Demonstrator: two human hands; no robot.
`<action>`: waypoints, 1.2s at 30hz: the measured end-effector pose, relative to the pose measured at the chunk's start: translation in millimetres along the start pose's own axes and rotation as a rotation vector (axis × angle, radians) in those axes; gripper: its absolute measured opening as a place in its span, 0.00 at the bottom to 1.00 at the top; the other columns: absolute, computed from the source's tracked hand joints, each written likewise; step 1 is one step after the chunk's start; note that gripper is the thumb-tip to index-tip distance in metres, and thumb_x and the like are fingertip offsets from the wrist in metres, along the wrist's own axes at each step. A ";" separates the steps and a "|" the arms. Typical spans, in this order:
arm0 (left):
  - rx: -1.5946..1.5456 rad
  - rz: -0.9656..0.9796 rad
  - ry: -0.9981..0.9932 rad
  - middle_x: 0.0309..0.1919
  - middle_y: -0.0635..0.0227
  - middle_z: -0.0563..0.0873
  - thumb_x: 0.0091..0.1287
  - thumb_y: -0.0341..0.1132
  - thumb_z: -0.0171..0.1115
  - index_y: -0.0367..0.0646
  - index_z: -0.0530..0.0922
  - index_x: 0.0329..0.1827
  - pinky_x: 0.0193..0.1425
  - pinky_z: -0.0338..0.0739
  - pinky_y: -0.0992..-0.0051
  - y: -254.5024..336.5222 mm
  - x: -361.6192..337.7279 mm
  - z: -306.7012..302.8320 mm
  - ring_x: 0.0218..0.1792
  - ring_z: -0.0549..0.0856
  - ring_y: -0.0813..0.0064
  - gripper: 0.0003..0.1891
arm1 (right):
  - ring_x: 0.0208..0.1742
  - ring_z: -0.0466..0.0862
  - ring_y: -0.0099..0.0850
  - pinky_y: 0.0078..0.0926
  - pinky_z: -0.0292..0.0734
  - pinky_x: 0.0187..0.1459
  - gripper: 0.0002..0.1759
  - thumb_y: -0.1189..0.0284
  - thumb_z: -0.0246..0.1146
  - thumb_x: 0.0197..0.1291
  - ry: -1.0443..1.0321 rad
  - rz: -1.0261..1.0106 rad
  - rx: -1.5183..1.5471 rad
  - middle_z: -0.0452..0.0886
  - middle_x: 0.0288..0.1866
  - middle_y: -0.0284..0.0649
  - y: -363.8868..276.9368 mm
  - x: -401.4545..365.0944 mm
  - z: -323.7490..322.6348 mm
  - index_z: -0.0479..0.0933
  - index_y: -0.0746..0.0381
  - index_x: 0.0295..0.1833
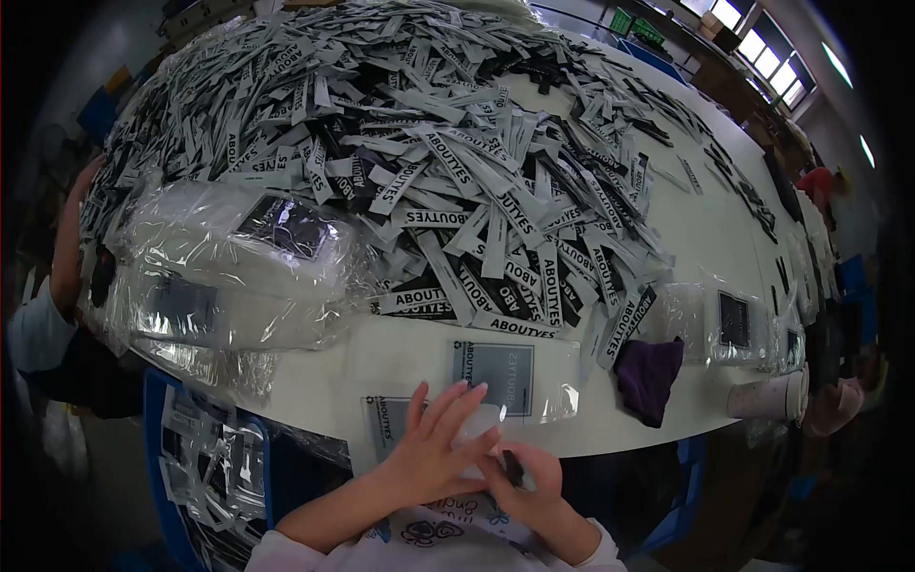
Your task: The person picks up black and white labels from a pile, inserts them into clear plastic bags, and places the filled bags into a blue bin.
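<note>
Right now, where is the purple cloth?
In the head view, the purple cloth lies on the table right of centre, between the clear plastic sleeve and the cup.

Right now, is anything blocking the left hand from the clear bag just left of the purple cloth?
Nothing visible does: the left hand has fingertips overlapping the lower left of the bag, though touch can't be told. The purple cloth lies right.

strips: too many to count | purple cloth: 1 | cup: 1
</note>
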State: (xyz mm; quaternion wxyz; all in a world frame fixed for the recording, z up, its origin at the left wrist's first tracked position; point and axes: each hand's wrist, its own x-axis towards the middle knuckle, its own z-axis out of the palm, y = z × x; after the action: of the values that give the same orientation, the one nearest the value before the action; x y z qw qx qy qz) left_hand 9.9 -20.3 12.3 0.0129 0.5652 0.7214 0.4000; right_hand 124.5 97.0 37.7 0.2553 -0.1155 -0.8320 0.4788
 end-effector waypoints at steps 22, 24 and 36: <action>-0.386 -0.097 -0.040 0.48 0.60 0.72 0.42 0.36 0.69 0.42 0.69 0.60 0.50 0.67 0.67 -8.4 3.3 -27.9 0.48 0.72 0.62 0.36 | 0.25 0.78 0.29 0.23 0.72 0.27 0.14 0.75 0.70 0.43 -0.372 0.191 0.227 0.78 0.27 0.40 14.6 19.2 -12.2 0.76 0.64 0.36; -0.391 -0.079 -0.112 0.48 0.60 0.72 0.42 0.37 0.69 0.42 0.69 0.60 0.51 0.66 0.66 -7.5 3.0 -27.9 0.47 0.72 0.62 0.37 | 0.24 0.77 0.28 0.23 0.71 0.26 0.18 0.73 0.71 0.44 -0.368 0.159 0.117 0.77 0.26 0.39 21.8 18.8 -16.1 0.74 0.64 0.40; 0.168 -0.055 0.127 0.55 0.57 0.68 0.35 0.52 0.71 0.37 0.64 0.61 0.50 0.58 0.61 -4.9 4.5 -1.2 0.52 0.69 0.59 0.48 | 0.53 0.75 0.42 0.46 0.57 0.62 0.19 0.64 0.39 0.68 -0.157 0.042 0.543 0.75 0.51 0.46 -10.8 34.5 -8.0 0.64 0.69 0.52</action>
State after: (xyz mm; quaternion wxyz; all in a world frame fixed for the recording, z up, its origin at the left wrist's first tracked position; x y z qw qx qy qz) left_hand 3.8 -17.5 12.2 -0.0690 0.5179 0.7670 0.3725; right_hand 100.3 112.4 61.0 0.2017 -0.0225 -0.6879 0.6969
